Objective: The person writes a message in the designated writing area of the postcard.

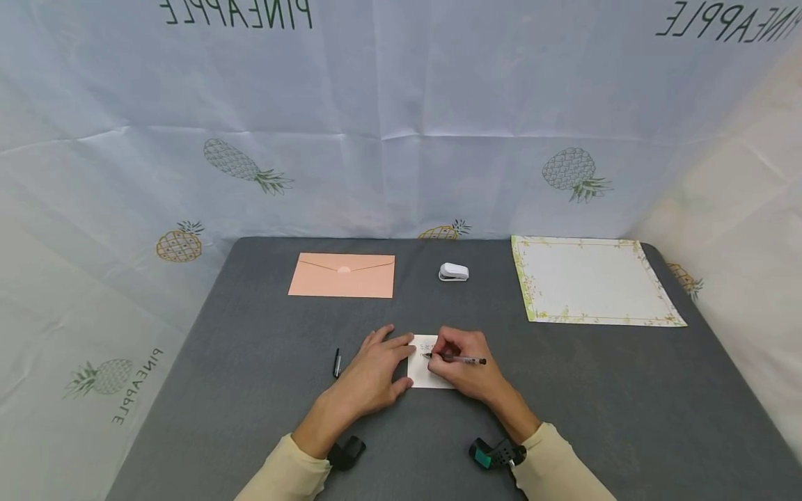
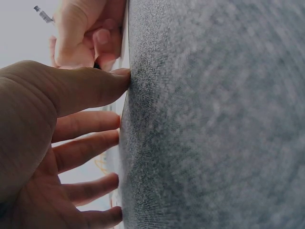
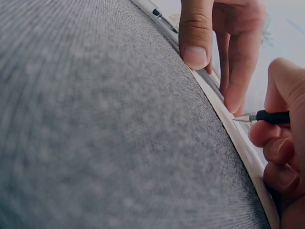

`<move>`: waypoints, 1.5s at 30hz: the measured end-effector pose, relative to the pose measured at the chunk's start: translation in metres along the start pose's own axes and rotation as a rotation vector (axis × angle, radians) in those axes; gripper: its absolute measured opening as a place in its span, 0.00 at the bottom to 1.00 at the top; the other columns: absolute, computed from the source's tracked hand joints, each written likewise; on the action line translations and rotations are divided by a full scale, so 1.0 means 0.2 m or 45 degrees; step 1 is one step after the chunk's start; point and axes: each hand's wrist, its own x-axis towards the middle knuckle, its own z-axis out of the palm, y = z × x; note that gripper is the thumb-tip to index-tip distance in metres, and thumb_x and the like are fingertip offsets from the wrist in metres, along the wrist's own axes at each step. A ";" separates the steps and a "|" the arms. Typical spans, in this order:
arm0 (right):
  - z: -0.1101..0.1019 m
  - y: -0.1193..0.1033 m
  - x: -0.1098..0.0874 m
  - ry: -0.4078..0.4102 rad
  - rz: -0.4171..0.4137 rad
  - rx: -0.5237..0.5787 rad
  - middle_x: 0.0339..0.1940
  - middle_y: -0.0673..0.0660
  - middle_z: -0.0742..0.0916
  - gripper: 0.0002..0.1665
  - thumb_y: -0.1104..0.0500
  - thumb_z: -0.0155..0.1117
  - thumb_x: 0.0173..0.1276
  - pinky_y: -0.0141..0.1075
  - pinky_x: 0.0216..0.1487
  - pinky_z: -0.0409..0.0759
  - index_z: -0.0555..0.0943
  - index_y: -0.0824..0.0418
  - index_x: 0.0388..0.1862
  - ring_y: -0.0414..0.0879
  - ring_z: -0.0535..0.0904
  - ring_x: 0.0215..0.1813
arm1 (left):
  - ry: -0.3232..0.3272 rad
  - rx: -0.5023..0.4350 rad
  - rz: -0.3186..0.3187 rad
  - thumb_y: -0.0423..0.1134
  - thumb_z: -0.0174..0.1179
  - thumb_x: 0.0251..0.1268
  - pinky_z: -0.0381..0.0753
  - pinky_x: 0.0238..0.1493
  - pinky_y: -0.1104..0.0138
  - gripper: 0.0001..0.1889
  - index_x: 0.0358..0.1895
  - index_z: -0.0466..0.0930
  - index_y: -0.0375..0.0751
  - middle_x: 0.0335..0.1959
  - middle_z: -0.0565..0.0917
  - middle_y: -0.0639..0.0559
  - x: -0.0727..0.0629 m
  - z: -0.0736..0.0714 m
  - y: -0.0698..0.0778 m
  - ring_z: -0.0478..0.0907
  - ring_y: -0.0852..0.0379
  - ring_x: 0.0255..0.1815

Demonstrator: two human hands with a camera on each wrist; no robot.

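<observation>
A small white sheet of paper [image 1: 421,376] lies on the dark grey table, with a short line of handwriting near its top. My right hand [image 1: 466,365] pinches a black pen [image 1: 466,360] over it; in the right wrist view the pen's tip [image 3: 240,118] is right at the paper's surface. My left hand [image 1: 372,372] lies with spread fingers along the paper's left edge, thumb [image 2: 102,86] and fingertips touching it. To the left of that hand lies the black pen cap [image 1: 337,363]. The paper's right part is hidden under my right hand.
A peach envelope [image 1: 341,282] lies at the back left of the table [image 1: 626,403]. A white stapler [image 1: 454,272] stands at the back middle. At the back right is a large white sheet with a floral border [image 1: 595,282]. A pineapple-print curtain [image 1: 401,104] hangs behind.
</observation>
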 end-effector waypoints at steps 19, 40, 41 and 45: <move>-0.01 0.00 -0.01 -0.009 -0.007 0.042 0.20 0.41 0.80 0.19 0.72 0.71 0.56 0.26 0.24 0.63 0.81 0.46 0.27 0.32 0.68 0.22 | 0.005 -0.013 0.005 0.41 0.79 0.66 0.67 0.80 0.31 0.27 0.67 0.87 0.38 0.76 0.82 0.43 0.00 0.00 0.00 0.68 0.31 0.83; -0.02 0.01 -0.02 -0.006 0.000 -0.025 0.21 0.39 0.80 0.18 0.70 0.70 0.57 0.26 0.24 0.64 0.82 0.44 0.28 0.32 0.70 0.22 | 0.010 -0.008 0.013 0.41 0.80 0.66 0.67 0.80 0.30 0.28 0.67 0.86 0.37 0.76 0.82 0.43 0.00 0.01 0.00 0.69 0.31 0.83; -0.02 0.01 -0.02 -0.006 -0.003 -0.031 0.21 0.39 0.79 0.18 0.70 0.70 0.57 0.26 0.24 0.64 0.81 0.44 0.28 0.31 0.69 0.22 | 0.011 -0.008 0.012 0.41 0.80 0.66 0.67 0.80 0.30 0.28 0.67 0.86 0.37 0.76 0.82 0.43 0.00 0.01 0.00 0.69 0.31 0.83; -0.03 0.01 -0.01 0.010 -0.007 -0.035 0.20 0.40 0.78 0.18 0.70 0.70 0.56 0.27 0.24 0.62 0.80 0.45 0.26 0.32 0.68 0.22 | 0.010 -0.006 0.007 0.41 0.80 0.66 0.66 0.80 0.30 0.28 0.67 0.87 0.37 0.76 0.82 0.43 0.00 0.01 0.00 0.69 0.31 0.83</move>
